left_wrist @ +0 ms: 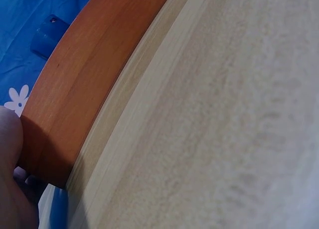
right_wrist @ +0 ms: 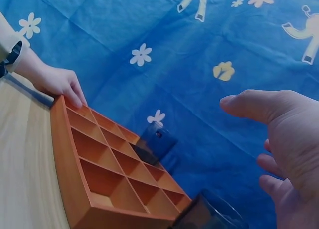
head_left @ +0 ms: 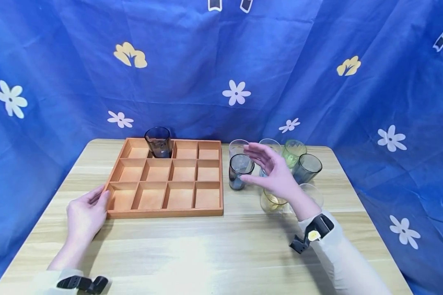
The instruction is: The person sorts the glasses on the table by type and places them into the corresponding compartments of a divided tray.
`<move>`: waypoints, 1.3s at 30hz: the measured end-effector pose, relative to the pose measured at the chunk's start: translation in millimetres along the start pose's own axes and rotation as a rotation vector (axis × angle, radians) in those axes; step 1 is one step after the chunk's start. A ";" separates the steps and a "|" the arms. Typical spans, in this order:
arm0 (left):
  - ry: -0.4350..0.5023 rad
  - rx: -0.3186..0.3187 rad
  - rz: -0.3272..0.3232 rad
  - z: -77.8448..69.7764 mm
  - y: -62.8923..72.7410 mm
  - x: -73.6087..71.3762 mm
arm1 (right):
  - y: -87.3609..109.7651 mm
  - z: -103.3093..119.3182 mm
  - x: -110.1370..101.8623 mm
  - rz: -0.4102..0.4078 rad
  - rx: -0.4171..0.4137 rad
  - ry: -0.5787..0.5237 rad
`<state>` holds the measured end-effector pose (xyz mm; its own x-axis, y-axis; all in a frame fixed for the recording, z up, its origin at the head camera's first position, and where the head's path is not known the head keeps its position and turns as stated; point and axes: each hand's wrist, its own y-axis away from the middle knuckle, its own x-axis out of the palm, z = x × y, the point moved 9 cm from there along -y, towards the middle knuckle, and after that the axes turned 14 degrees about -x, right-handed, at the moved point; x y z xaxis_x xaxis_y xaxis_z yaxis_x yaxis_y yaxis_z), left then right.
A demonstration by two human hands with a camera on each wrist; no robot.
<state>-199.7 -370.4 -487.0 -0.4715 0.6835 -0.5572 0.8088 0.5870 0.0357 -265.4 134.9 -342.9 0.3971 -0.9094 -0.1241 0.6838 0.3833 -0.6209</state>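
Note:
My left hand (head_left: 86, 213) grips the front left corner of a wooden compartment tray (head_left: 165, 213); the left wrist view shows the tray's side wall (left_wrist: 94, 64) against that hand. A dark grey glass (head_left: 158, 142) stands in the back row of the tray, second compartment from the left. My right hand (head_left: 273, 170) is held with thumb and fingers spread apart, beside another dark grey glass (head_left: 237, 180) right of the tray. In the right wrist view a gap shows between the right hand (right_wrist: 294, 139) and the dark glass (right_wrist: 209, 214).
Around the right hand stand more glasses: a green one (head_left: 294, 151), a grey-blue one (head_left: 308, 168), a yellowish one (head_left: 271, 203) and several clear ones, partly hidden by the hand and arm. A blue flowered cloth (head_left: 206, 82) hangs behind the wooden table (head_left: 162, 254).

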 end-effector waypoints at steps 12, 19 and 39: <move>0.006 0.007 -0.001 -3.1 1.5 -1.3 | 20.3 -2.8 -28.1 -0.047 -0.032 0.067; 0.020 0.002 0.002 -3.6 1.8 -1.8 | 35.5 -11.2 -37.5 -0.054 0.028 0.161; 0.017 -0.007 0.007 -3.6 1.4 -0.6 | 87.6 -19.8 -61.0 -0.113 0.174 0.367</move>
<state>-199.6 -368.5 -483.6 -0.4721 0.6949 -0.5424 0.8096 0.5853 0.0452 -241.8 220.8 -405.1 0.0911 -0.9324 -0.3497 0.8159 0.2712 -0.5106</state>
